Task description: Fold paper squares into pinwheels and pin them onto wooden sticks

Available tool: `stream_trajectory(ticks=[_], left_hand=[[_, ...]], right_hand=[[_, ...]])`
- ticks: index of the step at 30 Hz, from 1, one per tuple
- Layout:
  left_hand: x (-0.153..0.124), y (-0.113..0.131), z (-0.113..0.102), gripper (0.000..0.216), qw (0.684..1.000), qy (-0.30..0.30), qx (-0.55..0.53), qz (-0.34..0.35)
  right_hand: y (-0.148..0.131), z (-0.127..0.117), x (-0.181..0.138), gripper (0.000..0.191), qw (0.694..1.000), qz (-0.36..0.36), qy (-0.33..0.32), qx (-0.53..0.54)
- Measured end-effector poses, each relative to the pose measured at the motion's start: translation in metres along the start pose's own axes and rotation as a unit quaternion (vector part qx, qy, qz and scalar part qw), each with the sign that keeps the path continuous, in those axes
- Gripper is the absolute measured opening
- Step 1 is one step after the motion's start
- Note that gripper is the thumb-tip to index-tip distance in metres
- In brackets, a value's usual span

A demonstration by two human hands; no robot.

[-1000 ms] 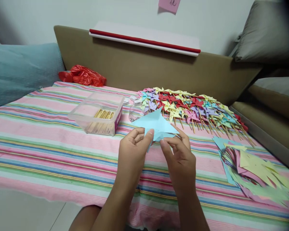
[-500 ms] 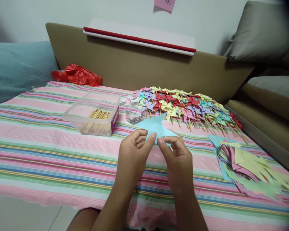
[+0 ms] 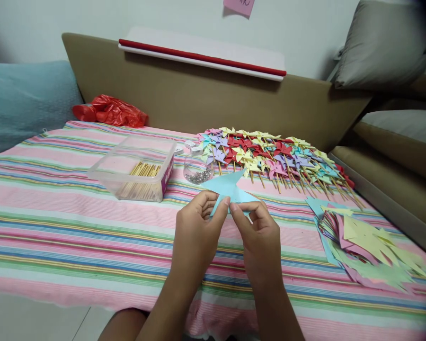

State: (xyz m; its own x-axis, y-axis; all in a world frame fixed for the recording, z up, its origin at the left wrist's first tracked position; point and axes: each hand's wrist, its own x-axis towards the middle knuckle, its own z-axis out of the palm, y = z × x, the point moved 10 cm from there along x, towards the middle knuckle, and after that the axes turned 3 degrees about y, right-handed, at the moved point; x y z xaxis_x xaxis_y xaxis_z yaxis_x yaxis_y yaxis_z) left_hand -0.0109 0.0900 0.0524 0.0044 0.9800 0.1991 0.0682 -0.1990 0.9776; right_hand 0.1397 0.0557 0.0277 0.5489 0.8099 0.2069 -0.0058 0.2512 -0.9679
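My left hand (image 3: 197, 232) and my right hand (image 3: 259, 239) both pinch a light blue cut paper piece (image 3: 227, 187) just above the striped cloth, thumbs meeting at its near edge. Its points stick up and away from me. Beyond it lie rows of finished paper pinwheels on sticks (image 3: 270, 158) in several colours. A small clear jar of metal pins (image 3: 198, 168) stands just behind the paper.
A clear plastic box of wooden sticks (image 3: 135, 168) sits to the left. A stack of cut coloured paper (image 3: 365, 246) lies at the right. A red plastic bag (image 3: 108, 111) rests at the far left against a brown board. Cushions stand on both sides.
The blue paper has been lowered and folded in closer between my thumbs; both hands have come slightly nearer each other. The view has shifted a little right.
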Motion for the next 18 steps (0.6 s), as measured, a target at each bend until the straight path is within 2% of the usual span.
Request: stream_trajectory(ticks=[2, 4, 6, 8, 10, 12, 15, 18], left_hand=[[-0.002, 0.011, -0.003, 0.019, 0.995, 0.018, 0.080, 0.064], [-0.005, 0.024, -0.003, 0.015, 0.977, 0.031, 0.162, 0.137], [-0.008, 0.033, 0.001, 0.011, 0.959, 0.025, 0.206, 0.194], [-0.009, 0.038, 0.004, 0.010, 0.951, 0.007, 0.218, 0.221], [-0.009, 0.039, 0.005, 0.010, 0.950, -0.009, 0.219, 0.223], [-0.008, 0.038, 0.004, 0.012, 0.951, -0.030, 0.220, 0.215], [-0.006, 0.035, 0.006, 0.013, 0.951, -0.070, 0.221, 0.206], [-0.004, 0.030, 0.005, 0.012, 0.950, -0.099, 0.230, 0.189]], right_hand=[[0.002, -0.003, 0.000, 0.032, 0.999, 0.009, 0.023, 0.041], [0.004, -0.009, 0.001, 0.055, 0.996, 0.013, 0.052, 0.069], [0.005, -0.012, 0.004, 0.068, 0.996, 0.027, 0.045, 0.076], [0.010, -0.003, 0.005, 0.062, 0.992, 0.071, -0.024, 0.098], [0.012, 0.009, 0.003, 0.048, 0.978, 0.114, -0.114, 0.133], [0.011, 0.014, 0.000, 0.034, 0.965, 0.134, -0.162, 0.154], [0.015, 0.007, 0.002, 0.024, 0.969, 0.146, -0.140, 0.141], [0.022, 0.005, 0.001, 0.026, 0.971, 0.168, -0.136, 0.099]])
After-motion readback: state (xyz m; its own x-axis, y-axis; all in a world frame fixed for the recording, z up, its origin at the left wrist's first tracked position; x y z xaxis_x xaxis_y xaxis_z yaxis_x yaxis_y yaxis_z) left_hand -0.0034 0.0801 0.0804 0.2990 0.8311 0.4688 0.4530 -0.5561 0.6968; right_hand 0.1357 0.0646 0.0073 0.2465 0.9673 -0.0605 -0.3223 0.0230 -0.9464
